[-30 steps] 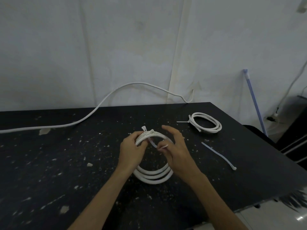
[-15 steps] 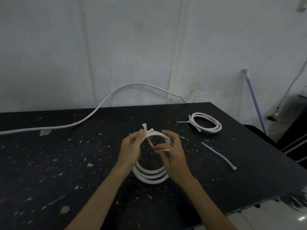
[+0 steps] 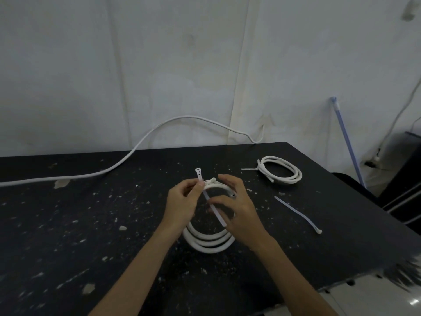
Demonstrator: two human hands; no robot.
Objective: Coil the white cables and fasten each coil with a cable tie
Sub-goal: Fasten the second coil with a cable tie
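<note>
Head view showed two hands, close together, at work over a dark speckled tabletop (image 3: 91, 224). Between them stood one coil (image 3: 209, 244) of white cable, about three turns, its lower arc resting on the tabletop and its upper arc raised. The left hand (image 3: 182, 206) pinched one tie (image 3: 213, 207) against the top of the coil, with the tie's slotted head poking up above the fingers and its strap slanting down across the opening toward the right palm. The right hand (image 3: 239, 208) curled over the coil's right side, fingers on top and thumb just beside the strap (whether the thumb pressed on it I could not tell).

A second coil, the far coil (image 3: 282, 173), lay flat well apart to the right rear, with a fastened tie's tail (image 3: 248, 169) sticking out on its left. A spare tie (image 3: 296, 213) lay loose on the tabletop between the two coils, nearer the right edge. That made three ties in all. One uncoiled cable (image 3: 114, 167) ran from the left edge across the rear of the tabletop and arched up along the wall.
</note>
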